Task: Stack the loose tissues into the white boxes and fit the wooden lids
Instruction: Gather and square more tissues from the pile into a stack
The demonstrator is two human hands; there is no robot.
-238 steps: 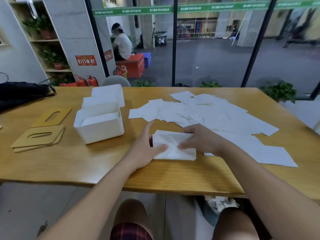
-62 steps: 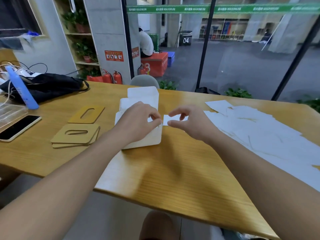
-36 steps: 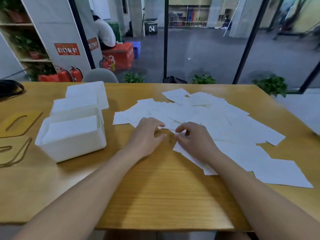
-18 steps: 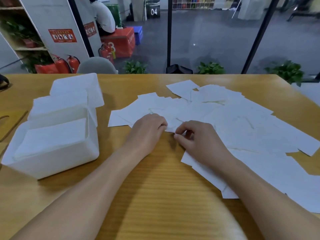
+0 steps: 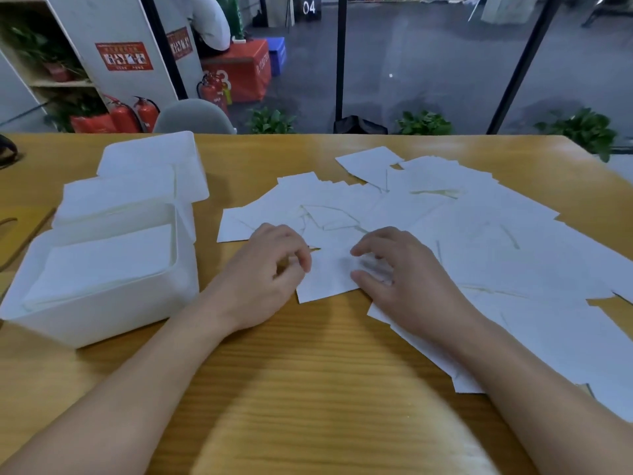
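Observation:
Loose white tissues (image 5: 445, 214) lie spread over the right half of the wooden table (image 5: 308, 389). One tissue (image 5: 327, 277) lies at the pile's near edge, between my hands. My left hand (image 5: 267, 272) has curled fingers pinching its left edge. My right hand (image 5: 404, 282) grips its right side, fingers blurred. A white box (image 5: 102, 317) at the left holds a flat stack of tissues. Two more white boxes (image 5: 120, 195) stand behind it. Wooden lids (image 5: 8, 231) barely show at the left edge.
A grey chair back (image 5: 193, 118) rises behind the table's far edge. Beyond the glass are fire extinguishers (image 5: 137, 113), potted plants (image 5: 423, 123) and a seated person (image 5: 209, 22). A dark bag (image 5: 7, 149) lies at the far left.
My hands have pulled one tissue out of the pile toward me. My view has dipped and moved closer. Earlier, a stack of tissues went into the near box.

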